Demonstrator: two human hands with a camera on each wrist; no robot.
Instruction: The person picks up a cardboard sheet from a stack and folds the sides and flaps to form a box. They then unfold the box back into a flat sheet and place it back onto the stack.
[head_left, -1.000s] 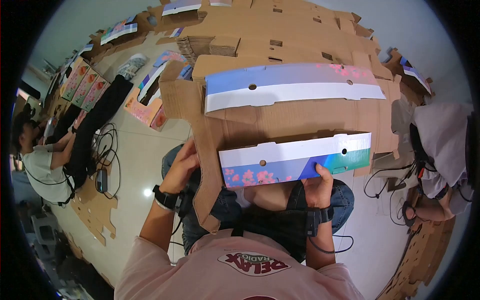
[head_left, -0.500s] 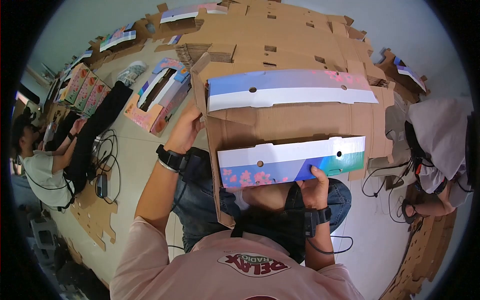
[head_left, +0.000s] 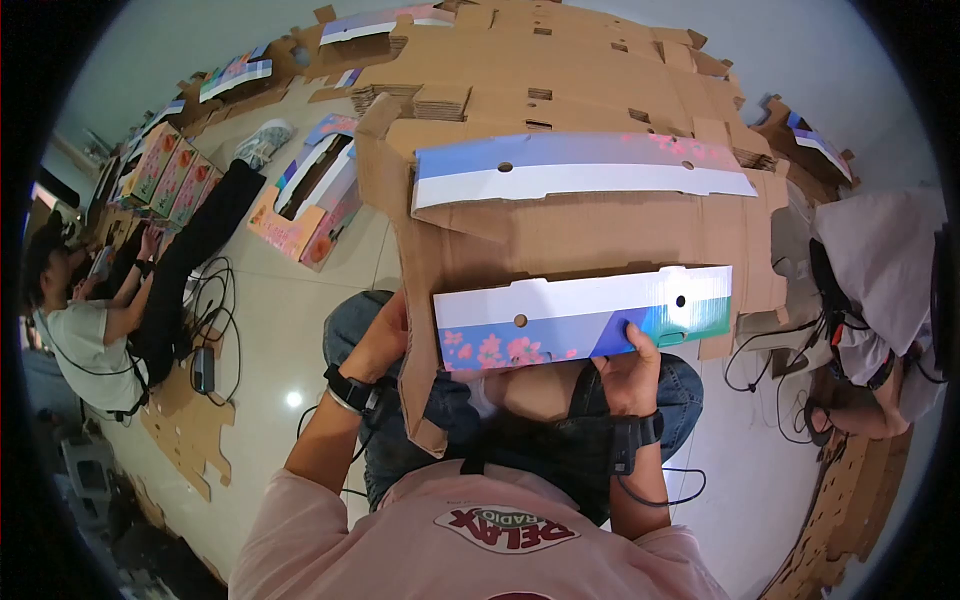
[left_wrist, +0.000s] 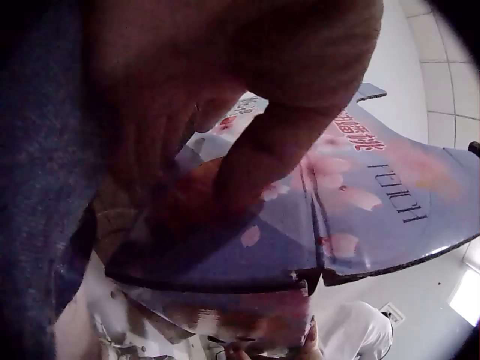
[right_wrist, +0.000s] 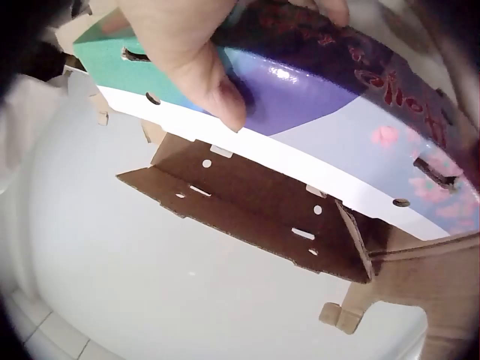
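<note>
A partly folded cardboard box [head_left: 590,240] lies open over my lap, brown inside, its two long walls printed blue and white with pink blossoms. My right hand [head_left: 632,380] holds the near wall [head_left: 560,325], thumb laid on its printed face. In the right wrist view, that thumb [right_wrist: 221,97] points toward the white edge strip, while the fingertips show at the underside. At the left end, my left hand [head_left: 385,335] is against the outside of the brown end flap [head_left: 410,290], which leans outward. Its fingers, hidden from above, touch the blossom-printed face [left_wrist: 277,225] in the left wrist view.
A stack of flat cardboard sheets [head_left: 600,60] lies beyond the box. A folded printed carton [head_left: 310,195] stands on the floor to the left. Farther left sits another person [head_left: 90,330] near printed boxes [head_left: 175,180] and black cables [head_left: 215,310]. A second person [head_left: 880,300] is at right.
The end flap swung up toward the box with my left hand, then tipped back outward to the left. My left hand came back lower. The right hand stays on the near wall.
</note>
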